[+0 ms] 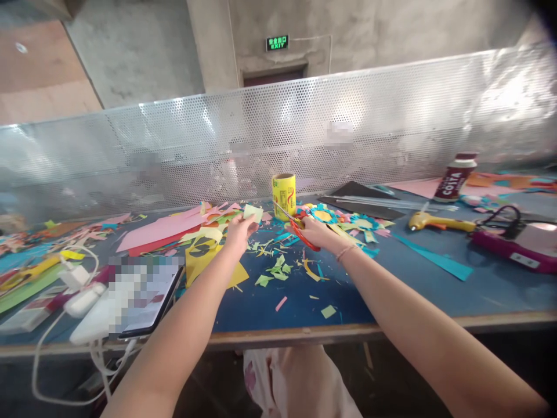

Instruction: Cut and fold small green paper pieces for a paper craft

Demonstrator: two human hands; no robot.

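I have the left hand point(239, 231) pinching a pale-green paper piece point(253, 213), not yet between the red-handled metal scissors point(296, 223) my right hand point(318, 232) grips, light-green paper scraps point(279, 269) already cut nearer

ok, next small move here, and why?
Probably bring the red-handled scissors to the pale green paper for a cut: the left hand holds the paper up, the right hand grips the scissors, and a gap separates blades from paper. Green paper scraps on the table fit with cutting.
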